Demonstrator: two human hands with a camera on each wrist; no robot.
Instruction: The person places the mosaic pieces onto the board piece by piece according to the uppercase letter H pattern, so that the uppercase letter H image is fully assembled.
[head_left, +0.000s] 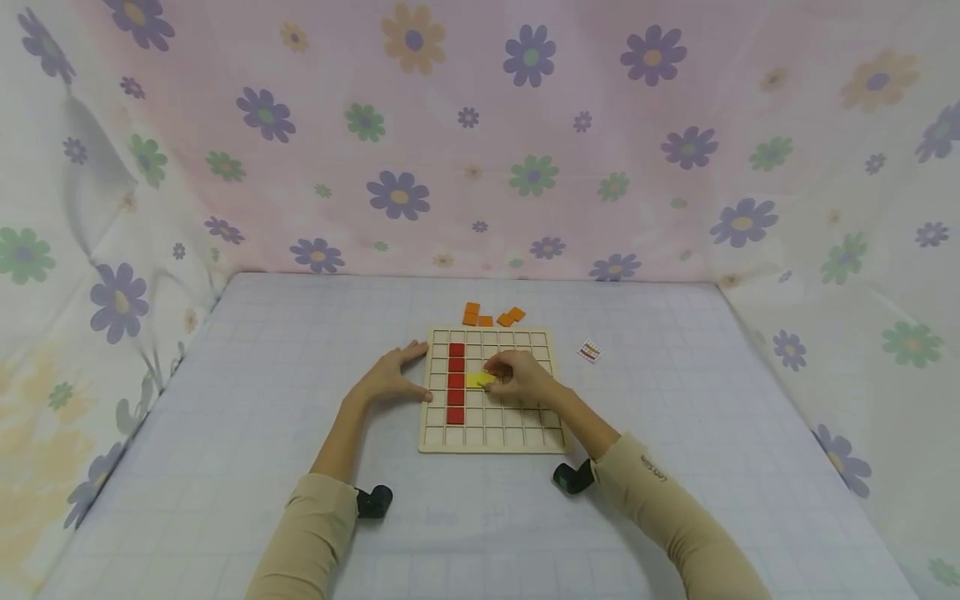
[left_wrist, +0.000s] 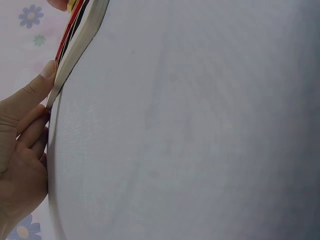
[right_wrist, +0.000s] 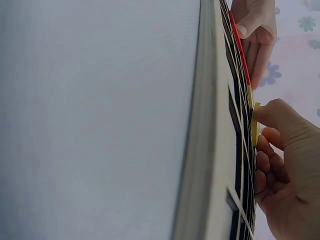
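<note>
The board (head_left: 492, 451) lies flat; take it as the reference for all positions. Its raised grid lines form shallow square cells. It looks like wood: probably stiff and light enough to slide if pushed. Handle by the rim.

Red tiles (head_left: 456, 381): five, seated in the column second from the board's left edge. Being recessed, they will likely be awkward to lift; a fingernail at one side should serve.

Left hand (head_left: 390, 377): at the board's left edge, fingers spread, thumb and a fingertip touching the rim. It grips no tile.

Seated tile (head_left: 473, 381): yellow, on the board, just right of the middle red tile.

Right hand (head_left: 525, 379): over the middle of the board, pinching the held tile (head_left: 488, 378), also yellow, between thumb and forefinger. The held tile is tilted, just beside the seated tile. Judged by its look, it is thin, rigid, very light and smooth-faced, so it may slip under a hard squeeze. Hold by opposite edges, leaving the lower face free. Breakage seems unlikely.

Card (head_left: 590, 352): small, patterned, right of the board.

Orange tiles (head_left: 471, 314): loose, just beyond the board's far edge. Pick up by the sides.
</note>
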